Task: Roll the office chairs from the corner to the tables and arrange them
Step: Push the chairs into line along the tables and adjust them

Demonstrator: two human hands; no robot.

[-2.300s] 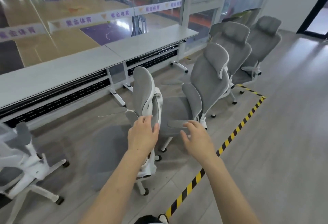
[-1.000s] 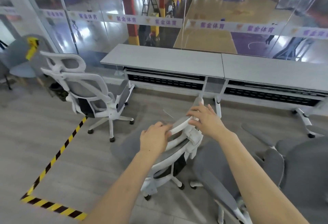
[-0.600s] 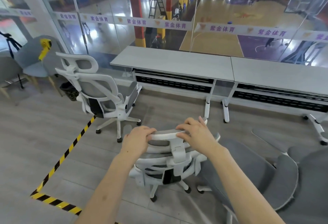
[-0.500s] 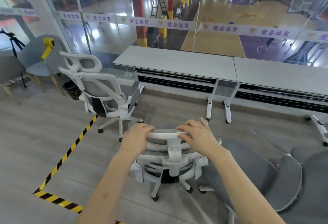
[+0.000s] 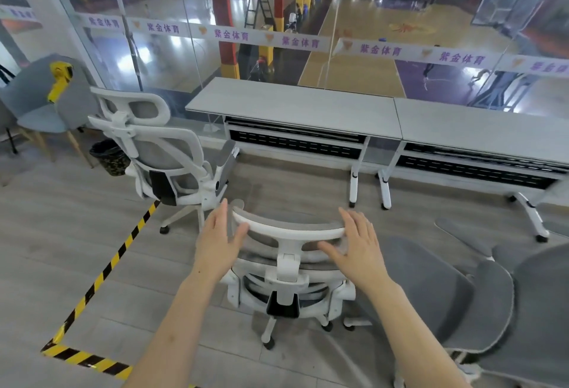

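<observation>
- Shell chair (image 5: 43,101) at far left, grey, on wooden legs, something yellow draped on its back.
- Bin (image 5: 107,156) just right of it, dark, on the floor behind a white office chair.
- Parked chair (image 5: 160,153) next: white frame, grey mesh, back to the camera, armrest near the left table's end, base beside the striped tape (image 5: 101,277).
- Left hand (image 5: 217,243) open, fingers straight, flanking the left end of the headrest (image 5: 286,226); contact unclear.
- Centre chair (image 5: 286,270) directly below the camera, white frame and mesh, facing the tables but apart from them, bare floor between.
- Right hand (image 5: 358,247) open too, fingers spread, thumb under the headrest's right end; no grip.
- Tables (image 5: 308,107) beyond, two grey tops end to end along the glass wall, white legs on casters.
- Grey chairs (image 5: 492,304) at lower right, fabric backs and seats crowded just beside the centre chair.
</observation>
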